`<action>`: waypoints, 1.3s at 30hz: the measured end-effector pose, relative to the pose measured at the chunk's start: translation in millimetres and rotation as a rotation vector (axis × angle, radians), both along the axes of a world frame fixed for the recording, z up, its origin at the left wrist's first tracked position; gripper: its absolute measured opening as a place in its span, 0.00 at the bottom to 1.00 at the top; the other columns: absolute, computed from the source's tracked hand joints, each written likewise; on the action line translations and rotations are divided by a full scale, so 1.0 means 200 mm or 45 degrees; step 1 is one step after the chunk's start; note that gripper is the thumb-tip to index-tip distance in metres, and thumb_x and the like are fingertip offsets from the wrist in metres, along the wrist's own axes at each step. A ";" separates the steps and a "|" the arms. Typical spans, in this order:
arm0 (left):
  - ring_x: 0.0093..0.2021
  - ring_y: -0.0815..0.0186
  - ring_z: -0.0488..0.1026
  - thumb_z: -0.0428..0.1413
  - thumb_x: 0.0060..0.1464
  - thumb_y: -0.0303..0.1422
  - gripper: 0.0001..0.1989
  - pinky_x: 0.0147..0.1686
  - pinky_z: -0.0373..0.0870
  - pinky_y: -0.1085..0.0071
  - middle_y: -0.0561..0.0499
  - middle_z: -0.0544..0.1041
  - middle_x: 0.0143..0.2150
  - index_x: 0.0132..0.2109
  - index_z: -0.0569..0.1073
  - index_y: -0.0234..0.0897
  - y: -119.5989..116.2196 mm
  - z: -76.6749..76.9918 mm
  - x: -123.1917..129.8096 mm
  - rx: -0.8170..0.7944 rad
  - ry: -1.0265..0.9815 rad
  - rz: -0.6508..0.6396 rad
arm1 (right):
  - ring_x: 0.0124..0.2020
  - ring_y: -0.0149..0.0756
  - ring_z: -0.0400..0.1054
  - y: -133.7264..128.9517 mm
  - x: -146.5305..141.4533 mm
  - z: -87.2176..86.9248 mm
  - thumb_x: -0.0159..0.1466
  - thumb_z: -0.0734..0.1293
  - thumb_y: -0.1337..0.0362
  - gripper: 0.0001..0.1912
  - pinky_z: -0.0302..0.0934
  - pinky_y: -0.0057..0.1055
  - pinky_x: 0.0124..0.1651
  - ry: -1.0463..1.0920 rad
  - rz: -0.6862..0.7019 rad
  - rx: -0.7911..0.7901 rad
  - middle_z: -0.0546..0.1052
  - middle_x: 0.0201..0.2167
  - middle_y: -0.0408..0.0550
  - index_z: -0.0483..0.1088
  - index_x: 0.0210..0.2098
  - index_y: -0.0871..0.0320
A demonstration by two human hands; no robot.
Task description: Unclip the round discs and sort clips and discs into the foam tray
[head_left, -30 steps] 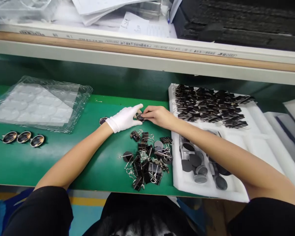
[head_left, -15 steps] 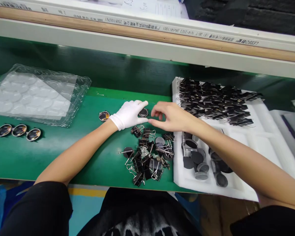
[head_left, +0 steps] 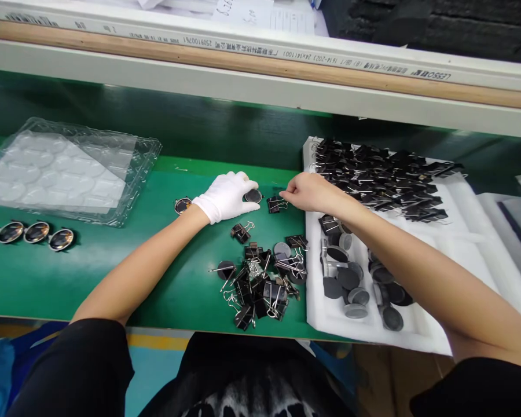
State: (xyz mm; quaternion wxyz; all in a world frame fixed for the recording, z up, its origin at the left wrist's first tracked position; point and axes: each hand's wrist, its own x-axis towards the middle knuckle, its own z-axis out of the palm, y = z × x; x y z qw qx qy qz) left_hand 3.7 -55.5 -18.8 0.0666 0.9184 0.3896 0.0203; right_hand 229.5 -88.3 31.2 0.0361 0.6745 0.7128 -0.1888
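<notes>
My left hand [head_left: 231,196], in a white glove, has its thumb and fingers around a round piece with a dark grey disc [head_left: 253,196] on top. My bare right hand [head_left: 304,191] pinches the wire handle of a black binder clip [head_left: 276,204], just right of that piece. Below my hands lies a heap of black binder clips [head_left: 260,289] with grey discs among them. One clip [head_left: 242,232] lies apart above the heap. Left of my glove is a round metal-rimmed piece [head_left: 183,205] with a patterned face, partly hidden by the glove.
Rows of binder clips [head_left: 373,174] and grey discs [head_left: 348,278] fill parts of a white foam tray [head_left: 469,255] at right. Clear plastic trays [head_left: 56,168] lie at left, above three round patterned pieces [head_left: 36,232]. A ledge [head_left: 243,66] crosses behind.
My right hand has moved right, away from the left, and a binder clip now hangs at its fingertips. One clip is gone from the top of the heap. My left hand has shifted slightly left.
</notes>
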 end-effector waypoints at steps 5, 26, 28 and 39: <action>0.47 0.45 0.78 0.55 0.64 0.58 0.32 0.41 0.66 0.58 0.36 0.79 0.45 0.49 0.81 0.31 0.00 0.02 -0.02 0.118 0.095 0.050 | 0.27 0.42 0.71 0.01 -0.09 0.00 0.71 0.67 0.61 0.22 0.65 0.40 0.40 0.075 -0.056 0.016 0.74 0.21 0.49 0.70 0.19 0.53; 0.49 0.48 0.79 0.57 0.66 0.54 0.27 0.43 0.68 0.62 0.36 0.80 0.50 0.53 0.80 0.33 -0.01 0.02 -0.04 0.015 0.109 -0.050 | 0.70 0.56 0.58 0.19 -0.22 -0.41 0.79 0.46 0.50 0.28 0.50 0.56 0.70 0.255 -0.527 0.477 0.66 0.65 0.65 0.64 0.64 0.56; 0.50 0.47 0.79 0.57 0.66 0.54 0.27 0.44 0.68 0.61 0.36 0.79 0.51 0.54 0.79 0.33 -0.01 0.01 -0.03 -0.002 0.106 -0.064 | 0.70 0.55 0.58 0.19 -0.21 -0.42 0.79 0.46 0.50 0.28 0.49 0.55 0.71 0.257 -0.551 0.471 0.66 0.65 0.64 0.65 0.64 0.57; 0.56 0.45 0.76 0.55 0.67 0.54 0.30 0.50 0.67 0.59 0.35 0.77 0.54 0.60 0.77 0.31 -0.02 0.00 0.05 -0.053 0.104 -0.037 | 0.68 0.57 0.59 0.22 -0.20 -0.48 0.80 0.43 0.47 0.31 0.51 0.59 0.69 0.207 -0.547 0.526 0.66 0.62 0.65 0.66 0.62 0.57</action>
